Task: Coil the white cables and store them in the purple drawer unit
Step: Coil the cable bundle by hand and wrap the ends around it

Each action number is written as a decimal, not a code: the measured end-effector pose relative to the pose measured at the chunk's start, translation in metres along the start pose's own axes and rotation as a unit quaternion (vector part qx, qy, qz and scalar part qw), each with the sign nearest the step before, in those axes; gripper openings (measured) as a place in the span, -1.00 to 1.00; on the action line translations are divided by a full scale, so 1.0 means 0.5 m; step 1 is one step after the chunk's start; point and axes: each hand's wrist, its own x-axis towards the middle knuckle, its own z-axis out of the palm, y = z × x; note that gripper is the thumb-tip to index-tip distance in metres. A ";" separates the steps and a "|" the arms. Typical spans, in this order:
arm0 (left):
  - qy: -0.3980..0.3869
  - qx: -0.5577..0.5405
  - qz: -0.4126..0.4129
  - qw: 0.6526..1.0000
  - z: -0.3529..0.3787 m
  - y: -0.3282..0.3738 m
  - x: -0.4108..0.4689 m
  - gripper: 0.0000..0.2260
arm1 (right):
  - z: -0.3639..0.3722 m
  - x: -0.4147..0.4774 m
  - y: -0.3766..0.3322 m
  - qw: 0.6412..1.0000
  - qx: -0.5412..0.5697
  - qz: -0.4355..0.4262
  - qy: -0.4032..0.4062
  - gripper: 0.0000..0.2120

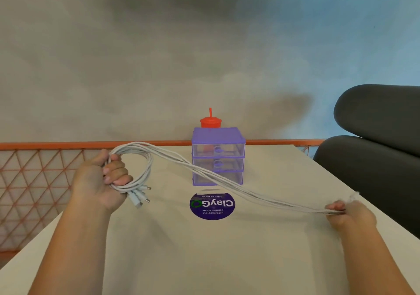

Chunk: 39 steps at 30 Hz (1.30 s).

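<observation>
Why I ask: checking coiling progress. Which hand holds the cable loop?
The left hand: it grips the white cables bent into a loop; the right hand pinches their straight run.

A shared pantry: the ClayGo sticker (212,204) asks to keep pantries clean.

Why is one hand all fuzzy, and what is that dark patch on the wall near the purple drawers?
Head view: the right hand and the ends of the white cables it pinches are smeared, probably motion blur; head view: the left hand looks sharp; head view: the dark patch on the grey wall, right of the purple plastic drawer unit, looks like a soft shadow.
</observation>
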 end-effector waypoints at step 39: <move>-0.295 0.439 -0.133 0.838 0.152 -0.115 -0.124 -0.72 | 0.185 -0.268 -0.057 0.338 -0.616 -0.562 -0.437 -0.92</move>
